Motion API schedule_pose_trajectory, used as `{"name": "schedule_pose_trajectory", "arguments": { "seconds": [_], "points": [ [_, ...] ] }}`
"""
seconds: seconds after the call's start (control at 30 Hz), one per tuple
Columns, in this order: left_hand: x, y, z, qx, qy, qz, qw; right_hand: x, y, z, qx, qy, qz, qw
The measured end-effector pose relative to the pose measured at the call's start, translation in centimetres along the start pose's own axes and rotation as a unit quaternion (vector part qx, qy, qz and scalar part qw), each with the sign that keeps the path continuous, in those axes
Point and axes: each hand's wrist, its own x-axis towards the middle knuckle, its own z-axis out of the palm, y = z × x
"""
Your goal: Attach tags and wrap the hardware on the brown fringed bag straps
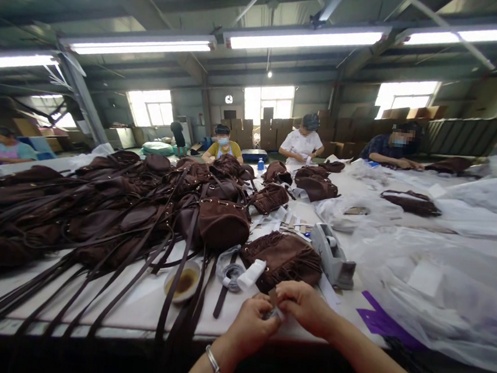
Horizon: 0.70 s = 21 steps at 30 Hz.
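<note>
My left hand [252, 327], with a silver bangle on its wrist, and my right hand [305, 306] meet at the table's near edge. Both pinch a small pale item [275, 313] between the fingertips; I cannot make out what it is. Just beyond them lies a brown suede fringed bag [285, 259] with a white tube-like piece [251, 273] resting against it. A small white bowl [182, 281] of brownish liquid stands to the left of my hands, among dark straps.
A big heap of brown bags and long straps [96, 213] covers the left of the white table [140, 311]. A grey tape dispenser [333, 256] and clear plastic bags [432, 286] lie right. Three people work at the far end, another at far left.
</note>
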Motion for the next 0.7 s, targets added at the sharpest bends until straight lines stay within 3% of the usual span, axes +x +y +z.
{"name": "schedule_pose_trajectory", "arguments": {
  "seconds": [0.1, 0.2, 0.3, 0.47, 0.6, 0.7],
  "points": [
    [-0.3, -0.2, -0.3, 0.004, -0.004, 0.004, 1.000, 0.4, 0.3, 1.0, 0.075, -0.007, 0.069, 0.995],
    [-0.6, -0.4, 0.0, 0.001, 0.000, -0.023, 1.000, 0.3, 0.6, 2.0, 0.094, 0.049, 0.107, 0.989],
    [-0.5, -0.3, 0.7, 0.015, 0.045, -0.033, 0.998, -0.1, 1.0, 2.5, 0.105, 0.086, 0.122, 0.983],
    [-0.4, -0.1, 1.4, 0.000, 0.075, -0.009, 0.997, -0.5, 0.3, 1.3, 0.114, 0.050, 0.109, 0.986],
    [-0.4, 0.0, 1.2, -0.003, 0.066, 0.007, 0.998, 0.5, -1.8, -0.9, -0.076, -0.037, -0.004, 0.996],
    [-0.5, 0.0, 1.1, 0.006, 0.071, 0.004, 0.997, 1.5, -2.9, -1.7, -0.253, -0.090, -0.081, 0.960]
  ]
}}
